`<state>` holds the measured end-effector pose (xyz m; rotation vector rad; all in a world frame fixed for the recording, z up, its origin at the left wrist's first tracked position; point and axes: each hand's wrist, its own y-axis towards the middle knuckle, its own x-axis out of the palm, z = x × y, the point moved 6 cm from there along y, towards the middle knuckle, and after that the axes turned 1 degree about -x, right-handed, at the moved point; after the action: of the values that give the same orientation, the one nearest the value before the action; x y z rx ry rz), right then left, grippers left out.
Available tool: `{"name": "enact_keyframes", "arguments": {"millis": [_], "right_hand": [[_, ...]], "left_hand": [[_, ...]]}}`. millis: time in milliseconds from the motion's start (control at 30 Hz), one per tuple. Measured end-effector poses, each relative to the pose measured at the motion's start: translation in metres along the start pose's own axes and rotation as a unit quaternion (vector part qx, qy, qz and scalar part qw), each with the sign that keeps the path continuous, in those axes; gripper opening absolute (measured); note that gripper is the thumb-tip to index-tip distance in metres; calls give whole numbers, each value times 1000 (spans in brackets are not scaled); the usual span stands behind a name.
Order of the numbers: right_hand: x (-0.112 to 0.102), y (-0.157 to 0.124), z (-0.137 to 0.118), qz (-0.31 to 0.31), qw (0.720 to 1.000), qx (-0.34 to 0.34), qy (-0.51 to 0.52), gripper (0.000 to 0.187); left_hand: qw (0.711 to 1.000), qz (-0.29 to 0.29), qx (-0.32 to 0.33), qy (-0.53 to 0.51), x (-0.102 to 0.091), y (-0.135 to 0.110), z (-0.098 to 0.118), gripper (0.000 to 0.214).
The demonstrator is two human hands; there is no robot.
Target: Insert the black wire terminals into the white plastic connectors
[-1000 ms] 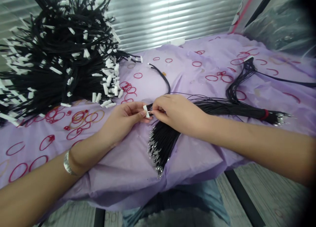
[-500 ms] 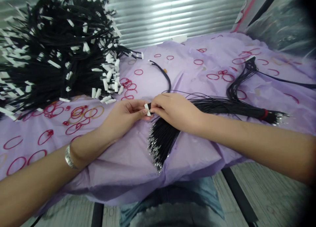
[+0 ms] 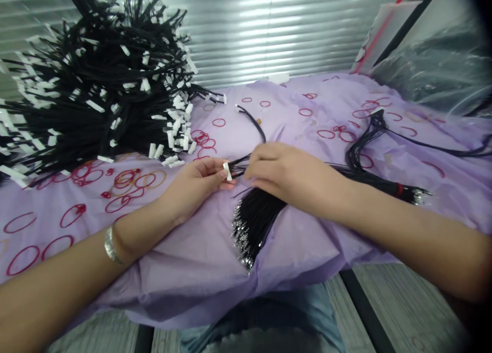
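A small white connector [image 3: 227,171] is pinched between the thumb and fingers of my left hand [image 3: 202,181]. Thin black wires [image 3: 240,166] run from it to the right, toward the curled fingers of my right hand [image 3: 282,168]. Those fingers are closed around wires; exactly how many is hidden. Under my right hand, a bundle of loose black wires [image 3: 265,209] fans out toward me, with bare silvery terminals [image 3: 243,240] at its ends. Behind my wrist the bundle continues to the right, tied by a red band [image 3: 400,189].
A tall heap of black cables [image 3: 115,97] with white connectors stands at the left. Red rubber bands [image 3: 125,179] lie scattered over the purple sheet [image 3: 184,271]. Another wire harness [image 3: 355,143] lies at the right. A short black cable [image 3: 253,121] lies beyond my hands, before the blinds [image 3: 246,35].
My right hand has drawn back to the right from the connector, and more wire shows between the hands. My left hand keeps its pinch. The whole view has shifted slightly.
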<state>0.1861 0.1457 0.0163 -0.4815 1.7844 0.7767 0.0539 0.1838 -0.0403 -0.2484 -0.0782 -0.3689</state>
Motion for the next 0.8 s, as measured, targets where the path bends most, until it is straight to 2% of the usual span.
{"name": "enact_keyframes", "arguments": {"millis": [100, 200, 300, 433, 633, 800], "right_hand": [[15, -2, 6, -110, 994, -5, 22, 10], [20, -1, 9, -125, 991, -13, 38, 8], [17, 0, 11, -111, 991, -1, 69, 8], [9, 2, 11, -61, 989, 28, 132, 12], [7, 5, 6, 2, 988, 54, 148, 8], [9, 4, 14, 1, 977, 113, 183, 11]], "left_hand": [[1000, 0, -5, 11, -1, 0, 0, 10], [999, -7, 0, 32, -2, 0, 0, 10], [999, -7, -3, 35, -2, 0, 0, 12], [1000, -1, -9, 30, -1, -1, 1, 15], [1000, -7, -13, 20, 1, -3, 3, 18], [999, -20, -9, 26, 2, -3, 2, 12]]}}
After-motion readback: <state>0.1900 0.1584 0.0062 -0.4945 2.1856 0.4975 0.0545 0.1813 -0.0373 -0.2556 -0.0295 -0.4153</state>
